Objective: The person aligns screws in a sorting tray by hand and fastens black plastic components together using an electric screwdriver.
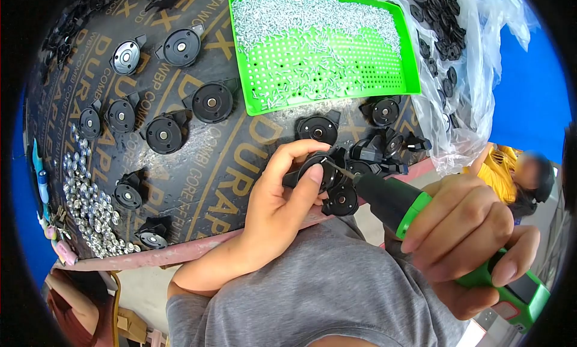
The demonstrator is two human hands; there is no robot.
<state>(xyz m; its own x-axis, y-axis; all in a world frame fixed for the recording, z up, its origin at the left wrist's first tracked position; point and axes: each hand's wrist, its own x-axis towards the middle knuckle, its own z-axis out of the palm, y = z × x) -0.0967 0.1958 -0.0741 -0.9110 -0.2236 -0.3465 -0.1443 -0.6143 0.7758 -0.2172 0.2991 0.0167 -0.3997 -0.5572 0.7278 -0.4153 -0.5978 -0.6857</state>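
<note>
My left hand [273,212] pinches a round black plastic part [327,177] between thumb and fingers, near the table's front edge. My right hand [466,242] is wrapped round a green and black electric screwdriver [390,204]. Its thin bit points at the held part; whether the tip touches a screw, I cannot tell. Just below the held part is another black part [342,200], and beyond it a similar one [317,129] lies on the table. Several more black pieces [393,141] cluster to the right, partly overlapping.
A green perforated tray [243,76] holds many small silver screws [312,15]. Black parts with metal centres [212,102] are spread across the left. Small clear pieces [90,209] are heaped at the left edge. A plastic bag [475,94] lies right; a person in yellow [499,174] is beyond.
</note>
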